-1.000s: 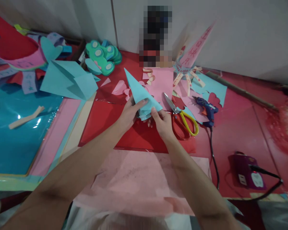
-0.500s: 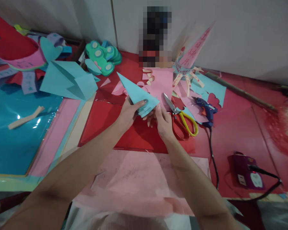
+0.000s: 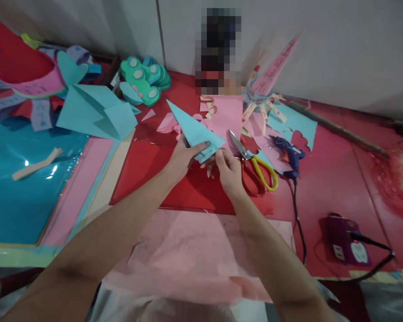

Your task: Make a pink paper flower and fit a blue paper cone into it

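Note:
A light blue paper cone [image 3: 196, 129] is held over the red sheets, its tip pointing up and to the left. My left hand [image 3: 181, 158] grips it, thumb on top near the wide end and the other fingers underneath. At the cone's lower right edge, my right hand [image 3: 228, 170] pinches the paper between thumb and fingers. The wide end has uneven folded edges. Just right of my right hand lie scissors [image 3: 253, 165] with one yellow and one red handle, blades apart. Pink paper [image 3: 225, 112] with cut curved edges lies behind the cone.
A blue glue gun [image 3: 289, 152] lies at right, its cord running toward a purple power socket box [image 3: 347, 241]. A pink lettered cone [image 3: 272, 71] stands at the back. Folded blue paper [image 3: 96, 112], green cutouts [image 3: 143, 78] and a glossy blue pack [image 3: 27, 197] are at left.
The cone has turned very slightly in my hands, and its tip has shifted a little to the right. My right thumb and fingers have moved slightly along its lower edge.

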Tool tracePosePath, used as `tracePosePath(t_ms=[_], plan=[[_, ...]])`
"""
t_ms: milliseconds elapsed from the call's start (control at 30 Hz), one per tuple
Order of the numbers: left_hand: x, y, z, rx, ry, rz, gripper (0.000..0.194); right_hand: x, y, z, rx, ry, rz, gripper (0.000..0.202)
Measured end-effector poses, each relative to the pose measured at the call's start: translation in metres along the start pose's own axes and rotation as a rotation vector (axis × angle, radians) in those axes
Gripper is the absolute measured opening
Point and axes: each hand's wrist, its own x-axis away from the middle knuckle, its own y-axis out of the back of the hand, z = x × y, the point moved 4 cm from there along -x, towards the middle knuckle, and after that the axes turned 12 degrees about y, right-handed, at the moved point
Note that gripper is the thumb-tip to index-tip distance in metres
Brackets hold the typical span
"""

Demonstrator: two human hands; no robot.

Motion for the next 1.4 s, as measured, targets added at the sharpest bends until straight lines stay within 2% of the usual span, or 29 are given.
tracePosePath(t_ms=[133, 433, 767, 1100, 1400], plan=[[-0.0006, 0.0007, 0.0003, 0.061, 0.033, 0.019, 0.043, 0.0000, 0.0006, -0.0010, 0.000, 0.013, 0.004, 0.034], [-0.0022, 0.0024, 0.0034, -0.053, -0.002, 0.023, 0.047, -0.0002, 0.0010, -0.0023, 0.021, -0.033, -0.027, 0.038], [0.0029, -0.0031, 0.0009, -0.082, 0.018, 0.035, 0.045, -0.0006, 0.0019, -0.0038, -0.002, -0.027, -0.047, 0.036], [0.0035, -0.0013, 0.0025, -0.111, 0.024, 0.068, 0.043, -0.0011, 0.0036, -0.0066, 0.025, -0.060, -0.056, 0.038], [0.0021, 0.0002, 0.0039, -0.116, 0.032, 0.038, 0.049, -0.0002, 0.0033, -0.0069, 0.028, -0.070, -0.074, 0.036]])
